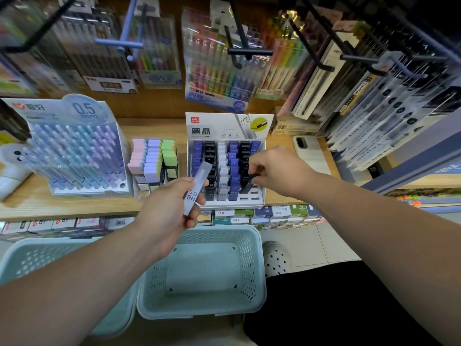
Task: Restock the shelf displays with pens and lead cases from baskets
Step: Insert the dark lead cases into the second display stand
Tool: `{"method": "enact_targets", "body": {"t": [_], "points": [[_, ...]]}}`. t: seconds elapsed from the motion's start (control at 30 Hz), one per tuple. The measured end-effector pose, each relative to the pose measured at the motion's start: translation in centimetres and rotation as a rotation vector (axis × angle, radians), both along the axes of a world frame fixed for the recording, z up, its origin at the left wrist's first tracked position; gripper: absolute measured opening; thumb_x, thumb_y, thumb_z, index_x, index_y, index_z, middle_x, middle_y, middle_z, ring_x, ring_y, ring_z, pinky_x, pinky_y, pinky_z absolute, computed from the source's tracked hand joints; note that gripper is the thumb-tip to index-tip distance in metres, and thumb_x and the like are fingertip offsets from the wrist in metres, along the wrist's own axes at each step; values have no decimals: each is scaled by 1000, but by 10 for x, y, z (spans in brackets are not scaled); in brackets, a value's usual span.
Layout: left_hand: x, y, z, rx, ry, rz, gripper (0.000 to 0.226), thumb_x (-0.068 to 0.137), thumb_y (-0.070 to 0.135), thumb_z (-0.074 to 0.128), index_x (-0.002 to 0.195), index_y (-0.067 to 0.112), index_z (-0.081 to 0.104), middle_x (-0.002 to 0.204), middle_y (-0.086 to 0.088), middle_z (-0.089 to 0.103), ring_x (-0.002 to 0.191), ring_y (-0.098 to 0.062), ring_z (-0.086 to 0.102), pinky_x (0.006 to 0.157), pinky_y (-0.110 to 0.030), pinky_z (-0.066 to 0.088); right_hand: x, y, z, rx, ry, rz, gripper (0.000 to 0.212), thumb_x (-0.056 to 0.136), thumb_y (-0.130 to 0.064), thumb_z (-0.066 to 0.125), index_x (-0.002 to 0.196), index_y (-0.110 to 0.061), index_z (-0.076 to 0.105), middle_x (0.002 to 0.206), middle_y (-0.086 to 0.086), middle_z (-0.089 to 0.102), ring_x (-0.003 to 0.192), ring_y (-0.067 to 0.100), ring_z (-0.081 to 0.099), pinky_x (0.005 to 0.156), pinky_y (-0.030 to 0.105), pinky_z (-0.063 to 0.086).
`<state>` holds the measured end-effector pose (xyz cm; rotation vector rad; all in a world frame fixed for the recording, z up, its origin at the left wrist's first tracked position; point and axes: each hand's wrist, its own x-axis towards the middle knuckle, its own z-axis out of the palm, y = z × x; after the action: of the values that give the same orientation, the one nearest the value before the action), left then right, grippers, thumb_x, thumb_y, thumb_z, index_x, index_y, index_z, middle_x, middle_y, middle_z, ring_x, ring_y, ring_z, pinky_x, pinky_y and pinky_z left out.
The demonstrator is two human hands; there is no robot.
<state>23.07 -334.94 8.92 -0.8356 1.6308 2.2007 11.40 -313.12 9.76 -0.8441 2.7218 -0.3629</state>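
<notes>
A wooden shelf (74, 207) runs across the view in a stationery shop, with a pegboard wall above it where hanging packs of coloured pens (219, 71) and dark pen packs (389, 103) blur at the edges. Below the shelf lip, a lower row of small boxed goods (269, 214) is only partly visible and unreadable. Tiled floor shows at right, beside a white perforated shoe (275, 258).

Two pale blue perforated baskets sit low in front: the middle basket (252, 270) looks bare inside, and the left basket (30, 255) is cut off by the left forearm, so its contents cannot be judged.

On the shelf stand a clear 0.5 mm pen display (74, 151) full of pastel pens, a small rack of pastel erasers (153, 161), and the white lead case display (225, 158) holding rows of blue, black and grey cases. A white phone (309, 153) lies just right of it.

The left hand (172, 208) grasps a grey translucent lead case (197, 188) marked HB 0.5, tilted, held in front of the display's left side. The right hand (274, 171) pinches a black lead case (250, 182) at the display's right front columns; whether its lower end sits in a slot is hidden.
</notes>
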Motion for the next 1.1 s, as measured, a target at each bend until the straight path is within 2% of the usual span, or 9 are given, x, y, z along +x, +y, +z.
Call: {"method": "enact_targets", "body": {"t": [0.27,0.4,0.53,0.63,0.73,0.8,0.97,1.03,1.1], "points": [[-4,-5,-2,-202,63,-28,20,98,11,58,105,18,75,67,-7,57,58,-18,48,57,-31,41,-4,-10,21,6,28,-32,24,90,-37,72,110,-24,74,96,-10,70,89,13,64,78,28,50],[-2,-3,9,-259,175,-93,15,87,6,75,98,16,75,64,-3,65,55,-15,54,53,-27,44,8,-14,48,-319,-256,-114,27,87,-35,77,111,-24,74,89,-9,74,79,3,66,79,23,53],[-7,2,18,-80,179,-10,22,79,-2,78,91,10,64,63,-7,65,49,-15,57,45,-23,45,23,-28,40,-404,-474,-18,22,83,-18,82,103,-22,74,80,-2,76,75,10,71,83,38,60],[-14,2,21,-1,203,81,20,78,2,77,86,10,61,66,-7,68,52,-15,62,48,-22,51,26,-32,40,-449,-535,-4,49,84,-11,81,129,-20,63,80,4,76,69,11,70,71,29,57],[-16,7,19,41,230,63,20,75,15,76,88,7,63,75,-15,68,57,-17,65,53,-24,55,33,-32,43,-394,-520,59,83,83,-5,79,146,-39,37,86,5,69,64,8,69,61,21,52],[-18,11,17,15,234,27,19,79,15,75,92,3,67,81,-20,67,59,-18,64,53,-25,55,35,-33,43,-335,-379,124,81,85,-7,78,147,-38,36,85,0,63,67,4,68,62,18,52],[-25,9,12,-473,391,-132,10,94,15,69,91,21,77,73,-2,73,53,-13,57,47,-21,42,24,-28,36,-361,-182,46,23,103,-20,52,127,-22,48,80,-4,58,65,10,64,62,32,54],[-27,1,9,-757,472,-207,8,93,22,70,97,26,75,69,6,67,56,-6,56,57,-15,41,10,-17,31,-368,-79,-54,14,104,-21,50,118,-20,55,82,-9,58,68,8,62,64,32,51],[-29,-10,2,-1092,510,-329,21,92,27,69,113,25,71,94,11,65,83,-6,61,78,-19,44,-5,-1,25,-365,28,-144,12,102,-21,54,112,-19,60,85,-17,56,73,1,56,72,33,50]]}}
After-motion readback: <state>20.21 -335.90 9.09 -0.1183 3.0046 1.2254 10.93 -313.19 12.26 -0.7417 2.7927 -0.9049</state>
